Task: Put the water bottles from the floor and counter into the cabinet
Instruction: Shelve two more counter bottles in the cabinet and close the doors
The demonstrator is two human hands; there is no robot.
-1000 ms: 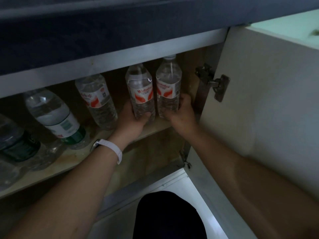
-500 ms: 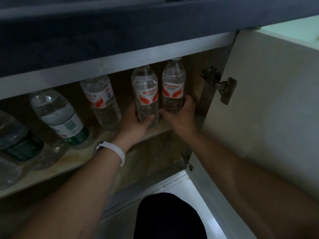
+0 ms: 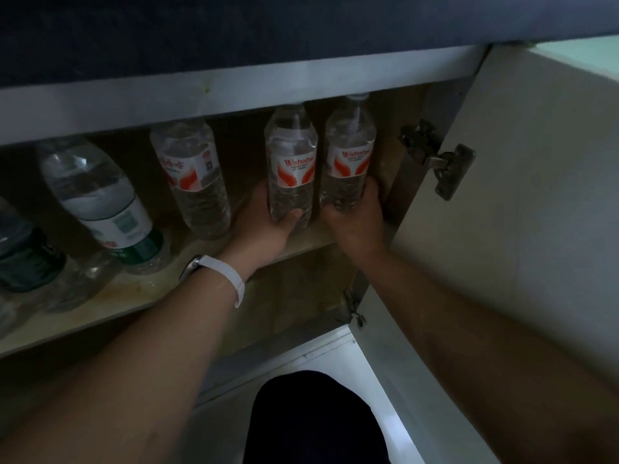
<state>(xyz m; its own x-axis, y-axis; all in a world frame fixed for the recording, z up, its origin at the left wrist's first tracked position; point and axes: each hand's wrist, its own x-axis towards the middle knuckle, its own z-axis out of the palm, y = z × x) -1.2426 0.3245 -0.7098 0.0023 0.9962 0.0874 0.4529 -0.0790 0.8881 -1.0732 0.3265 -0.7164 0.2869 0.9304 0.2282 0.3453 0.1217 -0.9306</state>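
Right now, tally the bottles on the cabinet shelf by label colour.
Red-and-white label: 3, one in the left hand, one in the right hand, one standing free.
Green-and-white label: 1.
Dark green, at the left edge: 1.
Total: 5 clearly countable; blurred clear shapes at the far left cannot be told.

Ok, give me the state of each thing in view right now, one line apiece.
Left hand: gripping left red-label bottle, upright on shelf.
Right hand: gripping right red-label bottle, upright.
Third red-label bottle: standing free.
Green-label bottle: standing free.
Cabinet door: open.
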